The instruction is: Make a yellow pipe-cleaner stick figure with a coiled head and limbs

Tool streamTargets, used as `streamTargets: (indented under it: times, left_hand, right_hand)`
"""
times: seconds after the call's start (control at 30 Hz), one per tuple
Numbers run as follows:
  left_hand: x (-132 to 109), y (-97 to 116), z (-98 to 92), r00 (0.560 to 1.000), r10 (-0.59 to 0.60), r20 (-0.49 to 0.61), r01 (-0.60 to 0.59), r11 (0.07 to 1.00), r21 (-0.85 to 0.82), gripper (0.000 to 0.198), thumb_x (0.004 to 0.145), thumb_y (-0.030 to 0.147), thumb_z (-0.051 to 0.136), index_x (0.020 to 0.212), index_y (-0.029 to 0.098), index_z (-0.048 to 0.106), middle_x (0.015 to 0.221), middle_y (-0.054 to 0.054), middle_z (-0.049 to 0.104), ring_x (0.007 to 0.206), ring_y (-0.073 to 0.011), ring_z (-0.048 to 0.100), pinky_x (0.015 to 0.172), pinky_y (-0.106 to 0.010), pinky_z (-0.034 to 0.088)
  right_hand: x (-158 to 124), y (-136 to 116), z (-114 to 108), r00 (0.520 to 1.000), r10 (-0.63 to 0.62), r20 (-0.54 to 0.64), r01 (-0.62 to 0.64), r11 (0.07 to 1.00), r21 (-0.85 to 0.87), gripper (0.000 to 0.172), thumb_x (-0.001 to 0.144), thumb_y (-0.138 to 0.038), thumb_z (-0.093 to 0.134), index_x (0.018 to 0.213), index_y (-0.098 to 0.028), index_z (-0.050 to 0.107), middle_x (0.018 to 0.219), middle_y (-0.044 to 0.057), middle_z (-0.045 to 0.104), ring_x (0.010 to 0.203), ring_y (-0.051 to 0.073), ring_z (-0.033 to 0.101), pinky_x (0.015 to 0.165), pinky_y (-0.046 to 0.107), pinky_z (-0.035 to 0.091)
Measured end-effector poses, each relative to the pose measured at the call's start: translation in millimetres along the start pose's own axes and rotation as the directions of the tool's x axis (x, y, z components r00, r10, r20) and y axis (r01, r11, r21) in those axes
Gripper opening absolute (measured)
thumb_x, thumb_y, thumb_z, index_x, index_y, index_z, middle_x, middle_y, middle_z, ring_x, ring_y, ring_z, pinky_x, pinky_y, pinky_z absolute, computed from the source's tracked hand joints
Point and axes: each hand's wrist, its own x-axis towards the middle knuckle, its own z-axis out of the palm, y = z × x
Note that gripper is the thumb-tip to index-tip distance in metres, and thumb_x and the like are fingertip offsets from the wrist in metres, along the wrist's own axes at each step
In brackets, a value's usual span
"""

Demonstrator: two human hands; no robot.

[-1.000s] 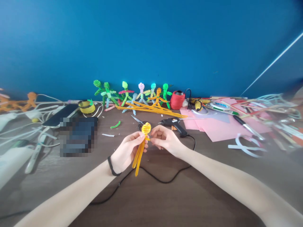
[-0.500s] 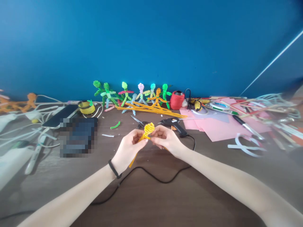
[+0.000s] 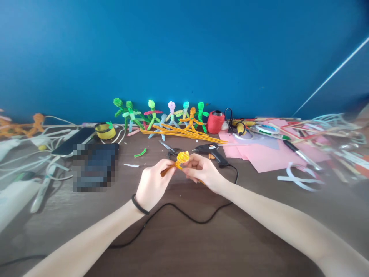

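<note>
A coiled yellow pipe cleaner (image 3: 183, 157) is held up in front of me, its round wound end on top and straight strands trailing lower left. My left hand (image 3: 155, 179) pinches the strands just below the coil, the wrist turned so the back of the hand faces up. On the other side, my right hand (image 3: 201, 169) is closed with thumb and fingertips at the coil's base, where the strand bends; its fingers partly hide it. Just behind the coil lie dark-handled scissors (image 3: 172, 150), partly covered by it.
Pipe-cleaner figures (image 3: 152, 112) line the blue wall behind loose yellow pipe cleaners (image 3: 187, 134). A black glue gun (image 3: 215, 152) lies right of my hands; its cable crosses the table. Pink paper sheets (image 3: 265, 157) are at right. Phones (image 3: 98, 165) and white cables lie left.
My left hand has rolled over, palm downward. The coil has tipped to the right, and its trailing strands have swung up toward the left.
</note>
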Motion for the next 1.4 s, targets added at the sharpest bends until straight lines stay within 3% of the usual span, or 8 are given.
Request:
streamTargets:
  times: [0.23,0.4,0.53,0.77,0.97,1.17,1.4]
  left_hand:
    - [-0.6,1.7,-0.2,1.0,0.028,-0.001,-0.028,0.999,0.039,0.017,0.076,0.029,0.048,0.08,0.021,0.063,0.066,0.0,0.064,0.057,-0.0129,0.054,0.059,-0.021,0.037]
    - [0.8,6.1,-0.7,0.991,-0.093,0.092,0.106,0.984,-0.146,0.017,0.076,0.03,0.048,0.074,0.019,0.06,0.059,0.001,0.059,0.054,-0.0121,0.053,0.054,-0.02,0.038]
    - [2.2,11.8,-1.8,0.964,-0.196,0.18,0.249,0.905,-0.345,0.014,0.073,0.029,0.051,0.071,0.017,0.058,0.061,-0.001,0.06,0.054,-0.0118,0.052,0.052,-0.021,0.04]
    - [1.6,17.8,-4.5,0.937,-0.219,0.27,0.329,0.81,-0.485,0.013,0.072,0.028,0.054,0.068,0.015,0.057,0.058,0.0,0.057,0.051,-0.0096,0.049,0.05,-0.02,0.039]
    - [4.9,15.7,-3.7,0.931,-0.219,0.293,0.335,0.832,-0.442,0.014,0.071,0.029,0.054,0.07,0.015,0.059,0.06,-0.001,0.059,0.051,-0.0103,0.05,0.051,-0.021,0.04]
    - [2.8,10.7,-1.6,0.953,-0.176,0.247,0.262,0.888,-0.378,0.022,0.074,0.034,0.051,0.089,0.019,0.058,0.066,-0.001,0.063,0.061,-0.0145,0.058,0.058,-0.024,0.045]
    - [5.0,10.4,-2.1,0.949,-0.185,0.256,0.273,0.887,-0.372,0.018,0.073,0.035,0.055,0.075,0.017,0.057,0.068,-0.003,0.065,0.063,-0.0167,0.061,0.058,-0.024,0.046]
  right_hand:
    - [-0.6,-2.0,0.7,1.0,0.002,-0.009,-0.002,1.0,-0.006,0.024,0.064,-0.029,0.067,0.075,-0.015,0.05,0.056,-0.004,0.055,0.038,0.004,0.042,0.034,0.017,0.03]
    - [-1.1,-0.2,0.7,1.0,0.003,0.015,-0.003,1.0,-0.014,0.024,0.065,-0.03,0.066,0.074,-0.015,0.05,0.056,-0.004,0.055,0.037,0.004,0.042,0.034,0.017,0.032]
    - [-0.9,2.4,-0.8,0.998,-0.013,0.057,0.013,1.0,-0.006,0.024,0.066,-0.032,0.065,0.074,-0.015,0.05,0.058,-0.003,0.054,0.04,0.004,0.042,0.036,0.018,0.032]
    - [-1.2,1.9,-2.2,0.993,-0.044,0.107,0.045,0.999,-0.01,0.025,0.067,-0.031,0.064,0.081,-0.015,0.052,0.062,-0.003,0.052,0.041,0.003,0.041,0.037,0.017,0.033]
    - [-2.1,0.9,-1.8,0.995,-0.017,0.102,0.022,0.999,-0.047,0.027,0.069,-0.031,0.063,0.086,-0.016,0.049,0.058,-0.005,0.052,0.039,0.004,0.042,0.036,0.017,0.034]
    - [-0.7,2.8,-0.6,0.998,0.018,0.067,-0.017,1.0,-0.017,0.03,0.068,-0.027,0.063,0.089,-0.018,0.044,0.056,-0.007,0.053,0.036,0.004,0.043,0.034,0.016,0.034]
    - [-3.1,2.3,0.5,0.994,-0.002,0.113,0.008,0.998,-0.059,0.032,0.069,-0.025,0.063,0.094,-0.018,0.045,0.056,-0.007,0.053,0.036,0.004,0.042,0.034,0.017,0.034]
